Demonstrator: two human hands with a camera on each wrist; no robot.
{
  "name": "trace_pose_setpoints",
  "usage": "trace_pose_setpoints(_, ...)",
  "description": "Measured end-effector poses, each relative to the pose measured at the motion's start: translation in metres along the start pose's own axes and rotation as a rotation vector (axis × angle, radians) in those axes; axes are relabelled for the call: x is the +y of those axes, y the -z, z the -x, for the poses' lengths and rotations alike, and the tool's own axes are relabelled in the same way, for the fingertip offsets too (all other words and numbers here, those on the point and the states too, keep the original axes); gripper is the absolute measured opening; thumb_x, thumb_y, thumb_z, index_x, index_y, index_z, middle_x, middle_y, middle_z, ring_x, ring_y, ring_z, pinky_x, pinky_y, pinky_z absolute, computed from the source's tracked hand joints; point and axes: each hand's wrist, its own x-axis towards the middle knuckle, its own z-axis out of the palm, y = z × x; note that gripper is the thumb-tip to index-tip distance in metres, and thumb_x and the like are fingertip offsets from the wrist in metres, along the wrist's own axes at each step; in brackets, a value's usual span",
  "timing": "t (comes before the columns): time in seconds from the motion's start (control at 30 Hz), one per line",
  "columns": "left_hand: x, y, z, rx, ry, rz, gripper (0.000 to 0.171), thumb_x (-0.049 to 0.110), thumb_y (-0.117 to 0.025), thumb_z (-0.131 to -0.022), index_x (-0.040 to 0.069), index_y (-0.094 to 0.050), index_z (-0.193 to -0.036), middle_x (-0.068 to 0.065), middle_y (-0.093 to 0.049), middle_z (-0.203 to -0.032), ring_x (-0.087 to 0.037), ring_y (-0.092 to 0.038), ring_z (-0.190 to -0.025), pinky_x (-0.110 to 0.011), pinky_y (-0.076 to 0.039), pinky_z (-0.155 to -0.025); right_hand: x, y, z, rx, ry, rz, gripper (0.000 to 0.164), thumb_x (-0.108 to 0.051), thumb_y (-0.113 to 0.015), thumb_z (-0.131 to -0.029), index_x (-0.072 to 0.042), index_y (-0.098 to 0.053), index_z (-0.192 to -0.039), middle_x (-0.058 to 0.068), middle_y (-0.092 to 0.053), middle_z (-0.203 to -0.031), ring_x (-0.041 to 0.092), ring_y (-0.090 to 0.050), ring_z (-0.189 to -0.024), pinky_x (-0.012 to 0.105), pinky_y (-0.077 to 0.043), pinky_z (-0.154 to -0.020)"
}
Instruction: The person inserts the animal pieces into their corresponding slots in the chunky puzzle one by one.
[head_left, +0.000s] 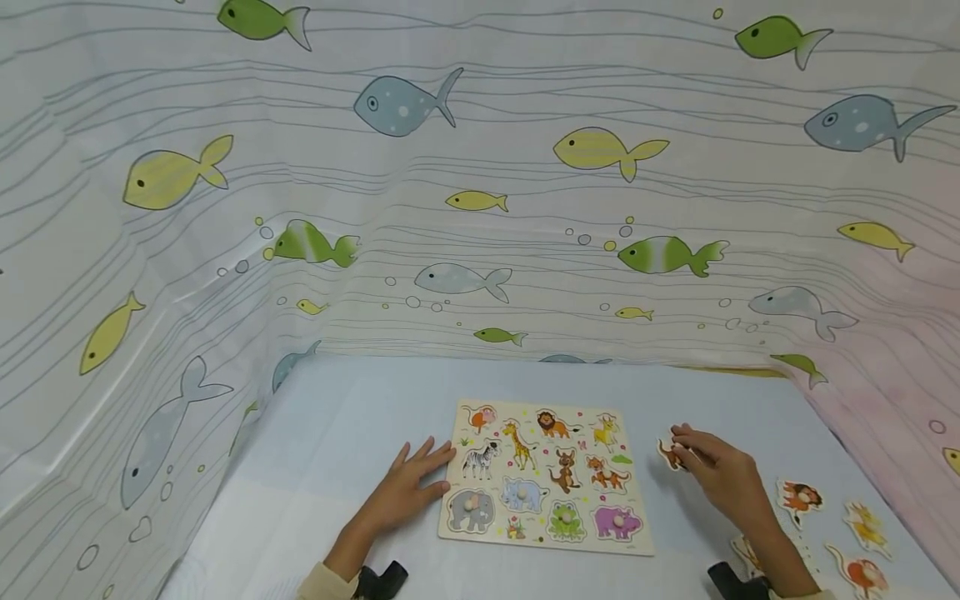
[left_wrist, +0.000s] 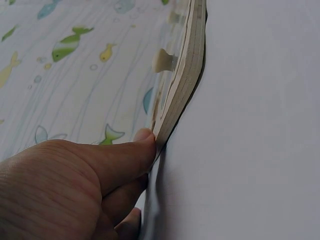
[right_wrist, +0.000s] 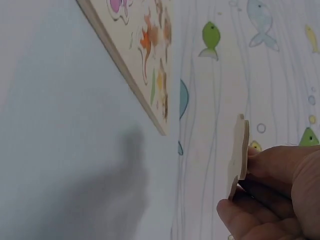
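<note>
A wooden animal puzzle board lies flat on the table. Knobbed pieces sit in its lower part: a grey elephant, a blue animal, a green frog and a purple hippo. My left hand rests at the board's left edge with fingers spread, the thumb touching that edge in the left wrist view. Off the board's right side, my right hand pinches a small brown animal puzzle piece, raised above the table. The right wrist view shows this piece edge-on between thumb and fingers.
Loose puzzle pieces lie at the right: a lion, a yellow animal and a monkey. Another piece is partly hidden under the right forearm. A fish-patterned curtain stands behind the white table.
</note>
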Motion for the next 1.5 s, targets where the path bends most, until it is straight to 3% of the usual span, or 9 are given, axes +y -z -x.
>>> trace_pose_setpoints(0.17,-0.002,-0.001,0.001,-0.006,-0.010,-0.012,0.055,0.027,-0.068,-0.093,0.009,-0.054,-0.144,-0.007,-0.048,-0.153,-0.038,-0.027,-0.151,-0.060,0.000,-0.126,-0.017,-0.017,-0.002,-0.036,0.038,-0.041,0.021,-0.001,-0.073,-0.088,-0.002,-0.075,-0.109,0.014,-0.073,-0.119,-0.023,-0.041,-0.120,-0.005,-0.042,-0.088)
trace_pose_setpoints(0.3,-0.003,-0.001,0.001,0.000,-0.024,-0.016,0.055,0.028,-0.069,-0.093,0.010,-0.054,-0.144,-0.007,-0.048,-0.153,-0.038,-0.028,-0.151,-0.061,0.000,-0.125,-0.030,-0.028,-0.003,-0.081,0.054,-0.058,0.020,-0.002,-0.074,-0.088,-0.003,-0.075,-0.108,0.012,-0.073,-0.119,0.008,-0.061,-0.125,0.005,-0.050,-0.089)
trace_pose_setpoints(0.37,-0.004,0.000,0.000,-0.003,-0.025,-0.012,0.055,0.028,-0.069,-0.093,0.011,-0.054,-0.144,-0.007,-0.048,-0.153,-0.038,-0.028,-0.151,-0.060,0.000,-0.125,-0.036,-0.033,-0.004,-0.106,0.065,-0.070,0.021,-0.003,-0.074,-0.088,-0.003,-0.075,-0.108,0.011,-0.073,-0.120,0.027,-0.064,-0.122,0.016,-0.056,-0.090)
trace_pose_setpoints(0.43,-0.004,0.000,0.000,-0.010,-0.026,-0.003,0.056,0.030,-0.068,-0.094,0.010,-0.054,-0.144,-0.007,-0.047,-0.153,-0.038,-0.027,-0.151,-0.061,0.000,-0.125,-0.042,-0.038,-0.004,-0.123,0.082,-0.077,0.022,-0.002,-0.074,-0.087,-0.003,-0.075,-0.109,0.011,-0.073,-0.120,0.035,-0.064,-0.120,0.027,-0.059,-0.089)
trace_pose_setpoints(0.53,-0.004,0.001,-0.001,-0.026,-0.026,0.005,0.056,0.031,-0.067,-0.095,0.010,-0.052,-0.145,-0.008,-0.046,-0.154,-0.038,-0.026,-0.152,-0.061,0.001,-0.126,-0.049,-0.045,-0.005,-0.132,0.112,-0.081,0.023,-0.001,-0.075,-0.086,-0.003,-0.075,-0.109,0.010,-0.073,-0.120,0.036,-0.065,-0.119,0.038,-0.060,-0.088)
trace_pose_setpoints(0.83,-0.002,0.007,0.000,-0.017,0.031,-0.034,0.057,0.026,-0.070,-0.093,0.014,-0.052,-0.146,-0.001,-0.045,-0.155,-0.030,-0.025,-0.153,-0.055,0.001,-0.128,-0.066,-0.065,-0.010,-0.159,0.181,-0.093,0.025,-0.004,-0.077,-0.084,-0.005,-0.076,-0.109,0.007,-0.073,-0.121,0.030,-0.067,-0.118,0.044,-0.060,-0.090)
trace_pose_setpoints(1.07,-0.004,0.000,-0.004,-0.015,0.008,0.000,0.057,0.026,-0.069,-0.093,0.013,-0.053,-0.145,-0.004,-0.045,-0.155,-0.034,-0.025,-0.152,-0.057,0.002,-0.127,-0.066,-0.075,-0.010,-0.186,0.199,-0.110,0.024,-0.005,-0.077,-0.085,-0.006,-0.076,-0.109,0.006,-0.074,-0.121,0.030,-0.066,-0.119,0.044,-0.059,-0.091)
trace_pose_setpoints(1.5,-0.005,-0.001,-0.002,0.002,-0.025,-0.011,0.057,0.029,-0.069,-0.093,0.012,-0.053,-0.145,-0.005,-0.047,-0.154,-0.036,-0.027,-0.151,-0.059,0.001,-0.126,-0.067,-0.099,-0.008,-0.172,0.273,-0.151,0.024,-0.001,-0.078,-0.082,-0.002,-0.076,-0.106,0.011,-0.075,-0.115,0.031,-0.069,-0.112,0.034,-0.064,-0.079)
